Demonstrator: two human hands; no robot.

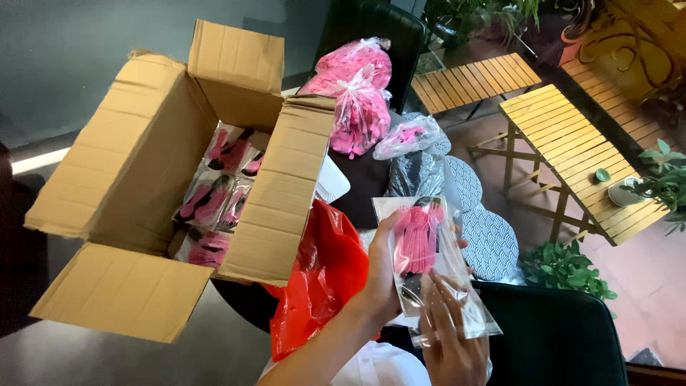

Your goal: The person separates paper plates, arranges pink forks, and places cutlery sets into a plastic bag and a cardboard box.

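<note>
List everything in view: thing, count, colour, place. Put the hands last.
Box: one, brown cardboard, flaps open, left.
Packets in the box: several, clear with pink and black contents; exact count unclear.
Held packet: one, clear with pink contents, centre, between both hands.
Tied bags: about three, clear with pink contents, top centre.
Red bag: one, beside the box, lower centre.
Patterned discs: several, dark blue and white, right of the held packet.
Slatted tables: two, yellowish wood, upper right.
Plants: green, right and top edges.
Chair: one, dark, lower right.
Left hand: grips the held packet's left edge.
Right hand: fingers on the packet's lower front.
</note>
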